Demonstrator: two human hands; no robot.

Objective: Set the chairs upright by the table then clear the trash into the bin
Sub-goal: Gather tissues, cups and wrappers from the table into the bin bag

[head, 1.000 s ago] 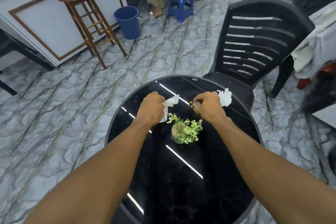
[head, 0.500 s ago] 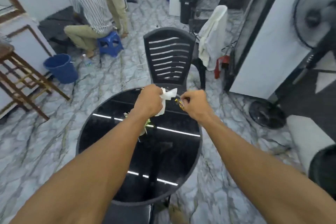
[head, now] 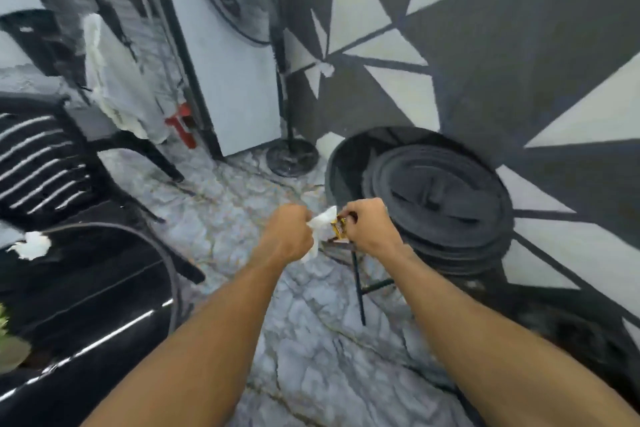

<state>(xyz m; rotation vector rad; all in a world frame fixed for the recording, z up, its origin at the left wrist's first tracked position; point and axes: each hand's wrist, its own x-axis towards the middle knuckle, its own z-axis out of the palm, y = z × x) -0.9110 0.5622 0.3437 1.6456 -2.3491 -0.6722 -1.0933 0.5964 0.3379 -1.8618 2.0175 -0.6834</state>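
White tissue (head: pixel 323 221), soft and crumpled, is bunched in my left hand (head: pixel 289 234), fingers curled tight round it. My right hand (head: pixel 369 230) pinches a small glossy yellow-brown wrapper (head: pixel 337 229), and the two scraps touch between my fists. I judge this to be the clearing step, trash in hand above the veined marble floor (head: pixel 311 357), with the bin (head: pixel 333 163), a round black plastic tub, just beyond my hands at one o'clock. Its ribbed disc of a lid (head: pixel 440 198) lies tilted across the mouth, leaving a crescent gap on its ten o'clock side. The next move probably calls for dropping both scraps through that gap, or freeing a hand to shift the lid. At eight o'clock the table (head: pixel 86 291), glossy black with a round rim, carries a white paper wad (head: pixel 33 245), likely one more trip. The slatted black plastic chair (head: pixel 38 163) at nine o'clock stands upright.
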